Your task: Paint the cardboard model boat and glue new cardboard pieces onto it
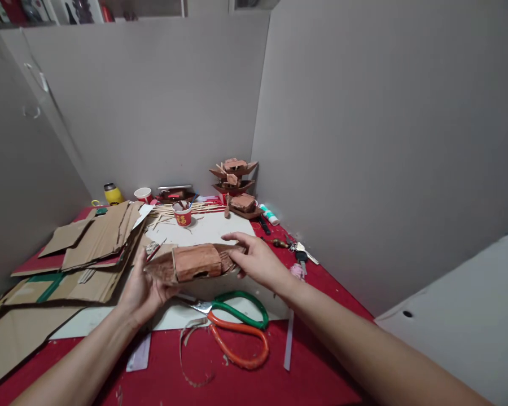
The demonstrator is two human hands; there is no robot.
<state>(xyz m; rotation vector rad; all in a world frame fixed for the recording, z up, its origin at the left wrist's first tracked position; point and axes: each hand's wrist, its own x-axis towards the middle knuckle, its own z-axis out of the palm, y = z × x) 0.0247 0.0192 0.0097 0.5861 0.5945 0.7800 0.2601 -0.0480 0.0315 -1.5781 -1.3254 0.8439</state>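
A brown model boat (198,263) with a roofed cabin is held between both hands above a white board (232,226). My left hand (146,293) grips its left end from below, thumb up along the side. At the right end, the fingers of my right hand (256,260) close over the tip of the hull. Just below the boat lie scissors (239,327) with one green and one orange handle. Their blades are partly hidden behind my left hand and the boat.
Stacked cardboard pieces (95,242) cover the left side. A paper cup (183,215) with brushes stands near thin wooden sticks (207,208). More model boats (233,183) are stacked at the back corner. Keys (300,256) lie at the right, by the grey wall (364,141).
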